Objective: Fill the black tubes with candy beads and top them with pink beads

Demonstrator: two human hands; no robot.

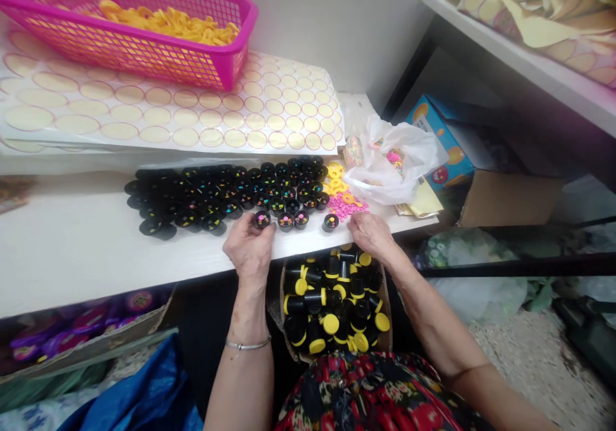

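Note:
My left hand (249,245) is closed around a small black cup (262,219) with colourful bits inside, at the front of the white table. Two similar filled cups (293,220) stand just right of it, and a single cup (330,222) sits apart, nearer my right hand. My right hand (371,233) rests at the edge of a pile of small pink pieces (342,205), its fingers pinched together; whatever they hold is hidden. Behind the left hand stands a dense group of black cups (216,190), many with coloured bits inside. Yellow rings (335,177) lie beside the pink pile.
An open white plastic bag (399,161) of colourful pieces lies at the right. Below the table edge, a box (283,290) holds black containers with yellow lids. A pink basket (235,65) of yellow rings stands on sticker sheets (212,120) on a raised shelf. A blue carton (445,142) is at right.

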